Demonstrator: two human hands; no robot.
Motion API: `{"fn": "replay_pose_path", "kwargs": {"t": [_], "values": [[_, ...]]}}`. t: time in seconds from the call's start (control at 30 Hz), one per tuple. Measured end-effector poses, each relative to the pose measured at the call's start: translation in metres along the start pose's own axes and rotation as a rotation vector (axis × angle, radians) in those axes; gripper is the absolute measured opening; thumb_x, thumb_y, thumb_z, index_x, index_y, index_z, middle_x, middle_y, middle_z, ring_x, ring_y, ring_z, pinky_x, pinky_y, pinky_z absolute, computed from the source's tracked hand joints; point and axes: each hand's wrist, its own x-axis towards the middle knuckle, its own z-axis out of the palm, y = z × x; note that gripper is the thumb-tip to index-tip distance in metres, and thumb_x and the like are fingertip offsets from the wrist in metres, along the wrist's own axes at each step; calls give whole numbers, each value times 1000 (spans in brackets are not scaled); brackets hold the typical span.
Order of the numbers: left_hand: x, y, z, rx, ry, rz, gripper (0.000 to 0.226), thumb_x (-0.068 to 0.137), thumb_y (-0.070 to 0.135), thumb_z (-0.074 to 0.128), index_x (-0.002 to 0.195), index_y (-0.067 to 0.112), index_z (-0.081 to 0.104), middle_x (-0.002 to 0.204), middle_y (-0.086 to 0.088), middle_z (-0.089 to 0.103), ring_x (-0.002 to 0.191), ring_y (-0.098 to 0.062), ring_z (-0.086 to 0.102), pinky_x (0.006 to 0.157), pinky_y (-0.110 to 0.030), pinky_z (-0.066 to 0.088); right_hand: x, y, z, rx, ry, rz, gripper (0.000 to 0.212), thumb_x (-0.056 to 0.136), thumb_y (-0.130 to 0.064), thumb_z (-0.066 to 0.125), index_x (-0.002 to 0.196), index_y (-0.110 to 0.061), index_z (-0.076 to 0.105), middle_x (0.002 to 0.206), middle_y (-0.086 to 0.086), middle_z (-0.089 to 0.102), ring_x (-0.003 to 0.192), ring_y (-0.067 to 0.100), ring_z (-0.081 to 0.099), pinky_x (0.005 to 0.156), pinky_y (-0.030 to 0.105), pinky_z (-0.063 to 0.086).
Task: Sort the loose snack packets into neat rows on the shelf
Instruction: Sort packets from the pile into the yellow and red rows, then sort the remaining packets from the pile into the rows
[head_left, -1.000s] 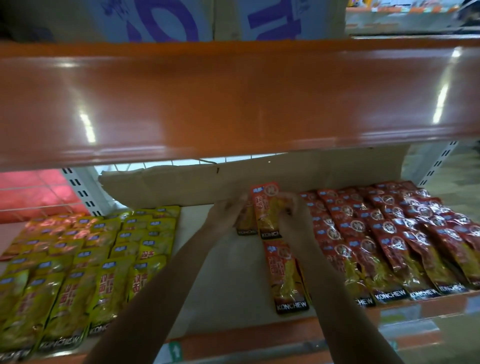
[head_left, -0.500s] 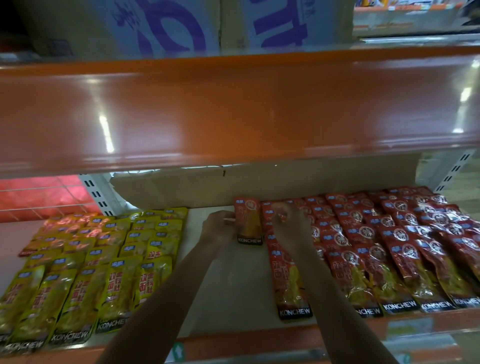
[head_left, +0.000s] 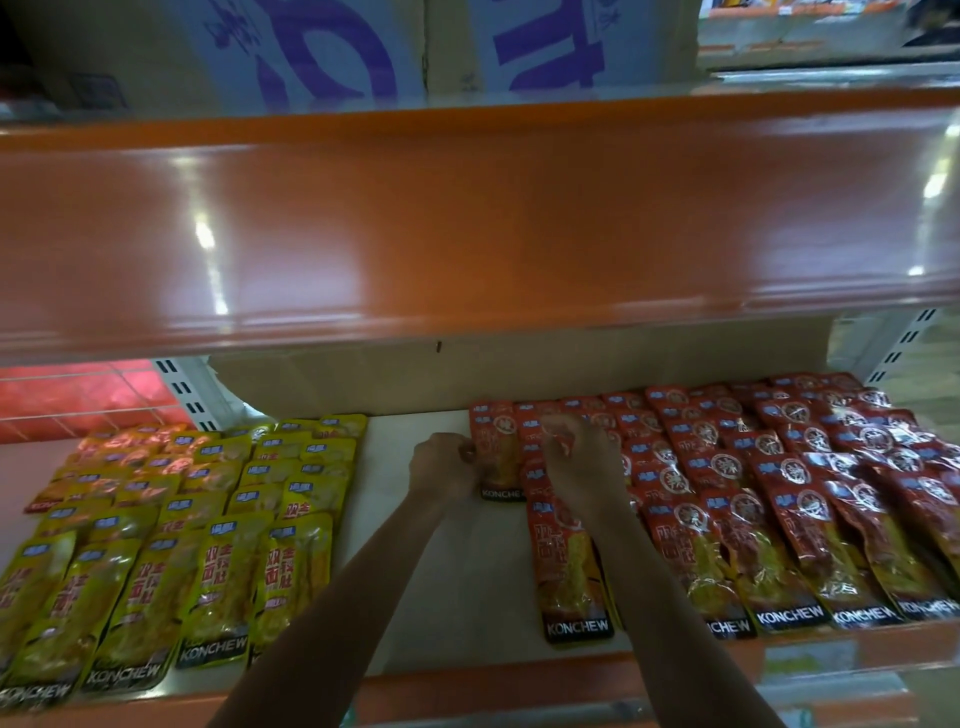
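Head view: left hand (head_left: 441, 467) pinches red KONCHEW packet (head_left: 500, 457)

Glossy orange upper shelf (head_left: 467, 234) carries bright glare; purple-printed cartons (head_left: 322, 52) stand on it.

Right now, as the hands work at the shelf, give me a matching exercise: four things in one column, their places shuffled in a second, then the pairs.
Things
1. yellow packets
2. red packets
3. boxes
4. bare strip

Places
A. on the upper shelf
B. middle of the lower shelf
C. right of the lower shelf
D. left of the lower shelf

Pairs: 1-D, 2-C, 3-A, 4-B
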Motion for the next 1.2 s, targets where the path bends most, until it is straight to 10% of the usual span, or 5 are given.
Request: {"fn": "replay_pose_path", "kwargs": {"t": [0.27, 0.4, 0.63, 0.9, 1.2], "values": [[-6, 0, 0, 86, 20, -17, 16, 88, 33, 64, 77, 23, 59, 82, 5, 60, 84, -16, 60, 73, -26, 46, -4, -8, 2, -51, -39, -18, 31, 97, -13, 46, 125, -17, 59, 123, 3, 63, 106, 14, 60, 75, 16, 38], [-16, -8, -9, 136, 90, 61, 38, 90, 39, 59, 121, 17, 63, 112, 0, 68, 107, -17, 61, 89, -27, 45, -7, -22, 15, -76, -57, -77, 30, 95, -13, 48, 122, -16, 62, 123, 1, 64, 111, 15, 59, 84, 18, 39], [-47, -47, -59, 147, 258, 234, 38, 89, 28, 62, 124, 16, 61, 115, -6, 63, 107, -22, 59, 89, -31, 46, -30, -70, 71, -164, -145, -226, 33, 94, -12, 50, 125, -13, 60, 128, 3, 61, 121, 19, 53, 102, 23, 29], [-116, -170, -170, 433, 537, 253, 39, 62, 23, 79, 98, 14, 68, 87, -6, 67, 83, -32, 62, 59, -32, 52, -106, -178, 189, -134, -247, -446, 38, 84, -9, 59, 122, -10, 63, 122, 11, 64, 116, 29, 56, 97, 32, 40], [-202, -346, -304, 533, 613, 12, 51, 59, 18, 77, 109, 11, 67, 106, -10, 69, 97, -33, 64, 69, -40, 56, -222, -301, 348, -27, -425, -615, 37, 84, -7, 61, 121, -8, 63, 125, 9, 63, 119, 28, 55, 103, 30, 36]]}}
